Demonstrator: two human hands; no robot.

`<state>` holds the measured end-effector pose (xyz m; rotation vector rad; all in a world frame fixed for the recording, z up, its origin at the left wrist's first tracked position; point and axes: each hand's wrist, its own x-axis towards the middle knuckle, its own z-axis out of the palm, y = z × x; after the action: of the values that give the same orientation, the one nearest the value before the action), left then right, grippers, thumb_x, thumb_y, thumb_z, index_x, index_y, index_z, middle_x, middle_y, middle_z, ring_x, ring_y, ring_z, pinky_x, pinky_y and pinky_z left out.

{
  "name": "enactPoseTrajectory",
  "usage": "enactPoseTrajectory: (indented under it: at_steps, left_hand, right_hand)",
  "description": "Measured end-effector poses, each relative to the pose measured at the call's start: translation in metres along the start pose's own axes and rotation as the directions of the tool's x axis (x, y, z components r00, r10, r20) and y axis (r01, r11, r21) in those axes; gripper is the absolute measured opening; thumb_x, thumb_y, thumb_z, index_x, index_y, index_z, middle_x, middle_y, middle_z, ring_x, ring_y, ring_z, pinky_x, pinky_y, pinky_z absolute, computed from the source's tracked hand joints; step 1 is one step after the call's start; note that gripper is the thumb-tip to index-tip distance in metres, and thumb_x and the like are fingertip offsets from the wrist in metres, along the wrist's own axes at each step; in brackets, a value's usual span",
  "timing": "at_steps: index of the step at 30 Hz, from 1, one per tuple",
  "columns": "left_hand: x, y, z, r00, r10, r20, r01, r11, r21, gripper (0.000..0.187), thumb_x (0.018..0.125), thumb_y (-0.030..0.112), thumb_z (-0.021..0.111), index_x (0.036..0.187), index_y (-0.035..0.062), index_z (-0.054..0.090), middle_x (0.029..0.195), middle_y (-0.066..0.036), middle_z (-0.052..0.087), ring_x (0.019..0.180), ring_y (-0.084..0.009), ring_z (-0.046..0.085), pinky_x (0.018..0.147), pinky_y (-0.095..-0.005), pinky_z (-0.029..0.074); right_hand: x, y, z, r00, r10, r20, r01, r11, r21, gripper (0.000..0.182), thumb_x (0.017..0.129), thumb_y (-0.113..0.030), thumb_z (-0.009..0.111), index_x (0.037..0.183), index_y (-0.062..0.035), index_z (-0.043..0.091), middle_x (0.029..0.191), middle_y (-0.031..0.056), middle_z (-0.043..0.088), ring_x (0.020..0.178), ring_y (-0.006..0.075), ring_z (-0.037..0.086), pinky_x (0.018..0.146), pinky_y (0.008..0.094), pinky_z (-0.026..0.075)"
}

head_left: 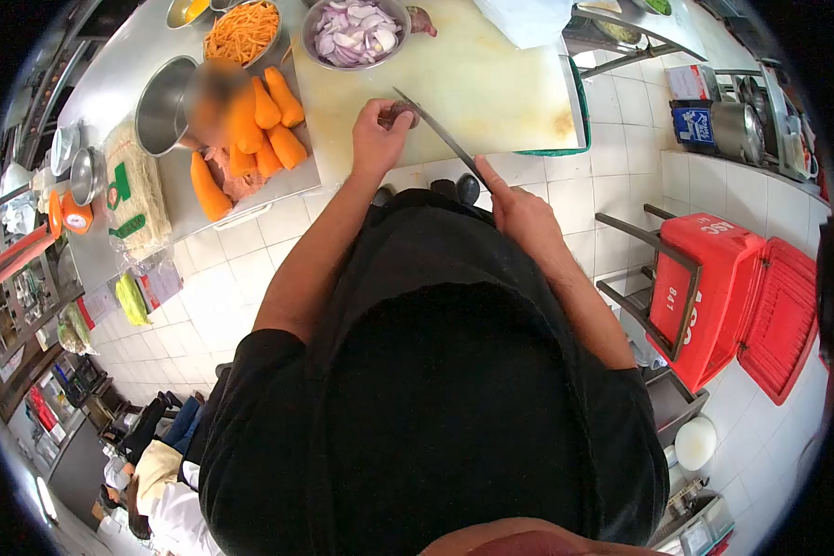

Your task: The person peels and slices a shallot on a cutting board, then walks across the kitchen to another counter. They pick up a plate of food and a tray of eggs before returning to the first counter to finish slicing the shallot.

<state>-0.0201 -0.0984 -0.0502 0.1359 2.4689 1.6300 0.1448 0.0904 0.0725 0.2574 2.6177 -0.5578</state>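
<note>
My left hand (380, 141) is closed around a small purple onion (401, 112) above the near part of the pale cutting board (491, 88). In my right hand (525, 219) is the handle of a kitchen knife (443, 134). Its blade slants up and left, with the tip beside the onion; whether it touches cannot be made out. Beyond my left hand stands a metal bowl of sliced red onion (355, 33). A dark purple onion piece (423, 22) lies just right of that bowl.
Whole peeled carrots (267, 116) lie left of the board, near a metal bowl (164, 107) and a bowl of shredded carrot (242, 32). Packaged noodles (135, 190) sit farther left. A white plastic bag (526, 20) rests on the board's far side. A red bin (709, 296) stands at right.
</note>
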Motion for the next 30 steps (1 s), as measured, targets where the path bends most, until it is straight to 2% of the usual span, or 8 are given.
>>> enactPoseTrajectory:
  at_steps: [6,9,15,18,21,24,27,30]
  left_hand:
    - [0.006,-0.006,0.003,0.999,-0.045,0.01,0.046,0.987,-0.151,0.024,0.085,0.015,0.07,0.101,-0.0006,0.061,0.091,-0.009,0.069,0.081,-0.0143,0.065,0.075,-0.0293,0.052]
    - [0.007,-0.002,0.002,0.998,-0.056,-0.018,0.053,0.988,-0.143,0.024,0.082,0.016,0.071,0.098,0.0007,0.062,0.084,-0.008,0.067,0.076,-0.0153,0.063,0.071,-0.0301,0.052]
    - [0.013,-0.021,0.008,0.999,-0.01,-0.035,0.005,0.986,-0.165,0.023,0.086,0.018,0.07,0.098,-0.0002,0.062,0.087,-0.01,0.068,0.075,-0.0138,0.064,0.069,-0.0282,0.052]
    - [0.014,-0.016,0.004,0.999,-0.026,-0.043,0.023,0.997,-0.076,0.024,0.087,0.019,0.069,0.1,-0.0002,0.061,0.084,-0.01,0.067,0.069,-0.0145,0.062,0.064,-0.0299,0.052]
    - [0.024,-0.028,0.006,0.993,-0.118,-0.006,0.115,0.979,-0.166,0.027,0.083,0.02,0.07,0.1,-0.0001,0.062,0.083,-0.011,0.067,0.075,-0.0193,0.064,0.071,-0.0322,0.052]
    - [0.023,-0.021,0.005,0.997,-0.071,0.001,0.071,0.994,-0.085,0.028,0.083,0.022,0.07,0.1,0.0005,0.062,0.084,-0.012,0.068,0.076,-0.0203,0.065,0.072,-0.0327,0.052]
    - [0.019,-0.025,0.009,0.999,0.049,-0.007,-0.049,0.994,-0.098,0.029,0.083,0.023,0.07,0.102,0.0015,0.062,0.083,-0.012,0.068,0.075,-0.0213,0.065,0.072,-0.0334,0.052]
    - [0.017,-0.024,0.002,0.999,-0.036,0.024,0.039,0.994,-0.099,0.031,0.084,0.024,0.069,0.106,0.0025,0.062,0.089,-0.014,0.067,0.082,-0.0239,0.065,0.076,-0.0357,0.052]
  right_hand:
    - [0.006,-0.012,-0.013,1.0,-0.026,-0.007,0.026,0.999,-0.032,0.062,0.093,-0.014,0.05,0.149,-0.0304,0.029,0.075,0.0197,0.062,0.069,0.0373,0.063,0.065,0.0491,0.049]
    - [0.01,-0.02,-0.021,0.999,-0.045,-0.017,0.044,0.998,-0.047,0.061,0.093,-0.013,0.049,0.149,-0.0286,0.03,0.075,0.0208,0.063,0.07,0.0382,0.063,0.066,0.0504,0.049]
    - [0.027,-0.031,-0.032,0.998,-0.059,0.023,0.06,0.996,-0.07,0.065,0.088,-0.008,0.047,0.148,-0.0255,0.031,0.077,0.0225,0.065,0.072,0.0395,0.065,0.066,0.0516,0.051]
    - [0.04,-0.026,-0.022,0.993,-0.111,-0.029,0.11,0.993,-0.036,0.067,0.086,-0.006,0.048,0.148,-0.0249,0.031,0.077,0.0226,0.065,0.071,0.0403,0.065,0.066,0.0517,0.051]
    - [0.057,-0.022,-0.005,0.993,-0.11,-0.032,0.11,0.994,0.003,0.061,0.091,-0.012,0.048,0.148,-0.0263,0.031,0.076,0.0261,0.064,0.071,0.0435,0.062,0.069,0.0547,0.048]
    - [0.073,-0.01,0.018,0.982,-0.174,-0.078,0.18,0.981,0.076,0.071,0.086,-0.006,0.049,0.15,-0.0246,0.026,0.078,0.0246,0.065,0.071,0.0429,0.064,0.067,0.0538,0.05]
    - [0.079,-0.007,0.034,0.986,-0.149,-0.069,0.155,0.983,0.097,0.07,0.086,-0.007,0.049,0.15,-0.0242,0.026,0.079,0.0261,0.065,0.072,0.0432,0.064,0.068,0.0542,0.05]
    - [0.08,0.0,0.033,0.986,-0.159,-0.055,0.164,0.978,0.125,0.07,0.087,-0.009,0.05,0.15,-0.0246,0.025,0.08,0.0269,0.065,0.073,0.044,0.064,0.069,0.0538,0.05]
